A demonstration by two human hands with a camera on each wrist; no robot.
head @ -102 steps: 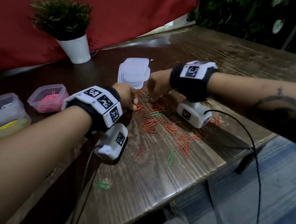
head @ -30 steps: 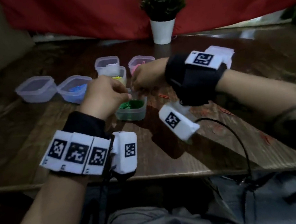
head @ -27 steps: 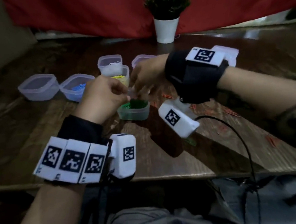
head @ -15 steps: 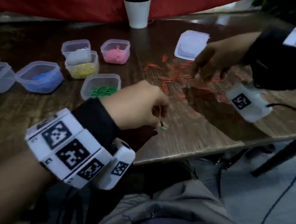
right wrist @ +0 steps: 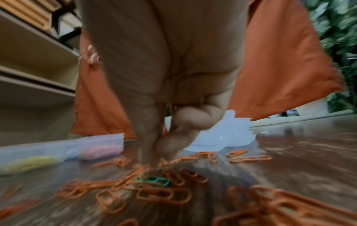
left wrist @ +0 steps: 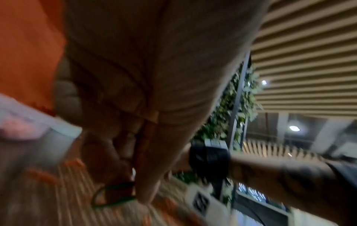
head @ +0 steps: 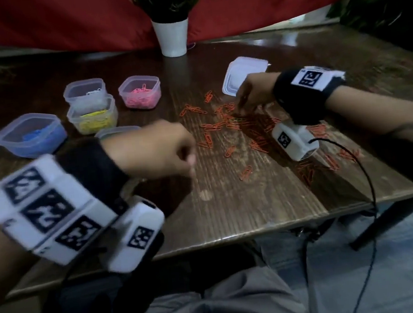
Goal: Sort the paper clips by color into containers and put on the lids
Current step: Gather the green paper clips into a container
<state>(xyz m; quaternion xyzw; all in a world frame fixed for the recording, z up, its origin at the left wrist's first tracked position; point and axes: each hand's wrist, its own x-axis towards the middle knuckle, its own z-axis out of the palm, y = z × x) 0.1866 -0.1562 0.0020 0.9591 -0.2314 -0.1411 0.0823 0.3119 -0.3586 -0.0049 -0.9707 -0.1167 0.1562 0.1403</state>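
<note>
Left hand (head: 154,152): curled; a green clip (left wrist: 112,195) is pinched at the fingertips, above the table (head: 231,212) near its front edge.
Right hand (head: 254,92): fingertips lowered into the orange clips (head: 225,124) mid-table; grip cannot be told.
Lids (head: 244,77): stacked behind the right hand.
Tubs (head: 90,112): grouped at the left.

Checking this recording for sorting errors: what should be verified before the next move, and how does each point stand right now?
1. Grip: left hand pinches the held green clip: ok.
2. Target: container behind the left hand is uncovered: cannot tell, mostly hidden.
3. Pick: right hand has a clip: cannot tell, fingertips down in the orange pile.
4. Pile free of green: not ok, a loose green clip lies in it.
5. Reach: lids stacked beside the right hand: ok.
</note>
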